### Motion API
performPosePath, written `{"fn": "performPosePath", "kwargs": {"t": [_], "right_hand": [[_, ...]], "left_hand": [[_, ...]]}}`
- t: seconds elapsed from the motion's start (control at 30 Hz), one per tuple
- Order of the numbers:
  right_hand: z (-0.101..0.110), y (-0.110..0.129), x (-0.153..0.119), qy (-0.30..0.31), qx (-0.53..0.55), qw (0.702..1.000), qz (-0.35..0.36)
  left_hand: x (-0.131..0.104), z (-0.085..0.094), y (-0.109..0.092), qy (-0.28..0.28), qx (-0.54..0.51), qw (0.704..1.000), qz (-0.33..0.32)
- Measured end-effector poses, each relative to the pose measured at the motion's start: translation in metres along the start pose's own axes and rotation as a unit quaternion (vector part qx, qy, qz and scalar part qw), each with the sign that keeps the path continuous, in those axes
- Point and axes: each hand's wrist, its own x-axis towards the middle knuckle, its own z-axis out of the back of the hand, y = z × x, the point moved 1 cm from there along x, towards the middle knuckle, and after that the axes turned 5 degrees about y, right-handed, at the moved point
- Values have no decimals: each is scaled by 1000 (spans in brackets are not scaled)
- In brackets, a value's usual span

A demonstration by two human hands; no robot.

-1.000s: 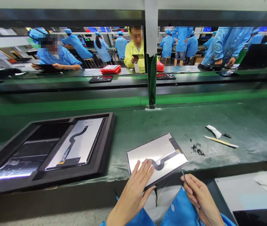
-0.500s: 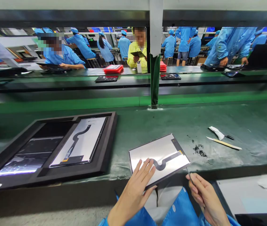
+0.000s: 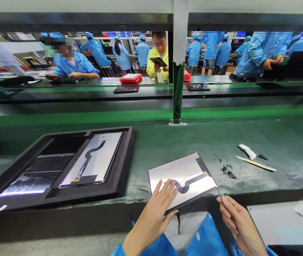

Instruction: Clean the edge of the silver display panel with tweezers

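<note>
A display panel [image 3: 158,174], with a silvery back and a curved black ribbon cable [image 3: 185,187], lies at an angle across the table's front edge. My left hand [image 3: 155,209] holds it down, fingers spread over its near left part and thumb along the near edge. Between thumb and fingertips, my right hand [image 3: 236,217] pinches a thin dark rod-like tool [image 3: 221,198]. The tool's tip is at the panel's right corner; whether it touches is too small to tell. Loose black shavings [image 3: 228,171] lie just right of the panel.
A black foam tray [image 3: 126,160] on the left holds another panel [image 3: 100,160] and a dark glossy screen [image 3: 34,177]. On the right lie a yellow-handled knife [image 3: 256,164] and a white-wrapped tool [image 3: 248,152]. A post [image 3: 177,96] stands behind; co-workers sit beyond.
My right hand and its tool have shifted slightly right relative to the panel's corner. My left hand stays on the panel. The view has shifted a little.
</note>
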Motion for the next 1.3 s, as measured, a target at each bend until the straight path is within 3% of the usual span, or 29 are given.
{"fn": "performPosePath", "kwargs": {"t": [0.47, 0.73, 1.03, 1.3], "right_hand": [[5, 10, 2, -28, 13, 999, 7], [15, 12, 6, -15, 5, 1000, 9], [8, 26, 2, -57, -2, 998, 17], [21, 20, 9, -56, -4, 998, 32]], "left_hand": [[0, 1, 0, 3, -3, 1000, -4], [0, 1, 1, 4, -7, 1000, -2], [0, 1, 1, 10, 2, 1000, -3], [-1, 1, 0, 10, 0, 1000, -4]]}}
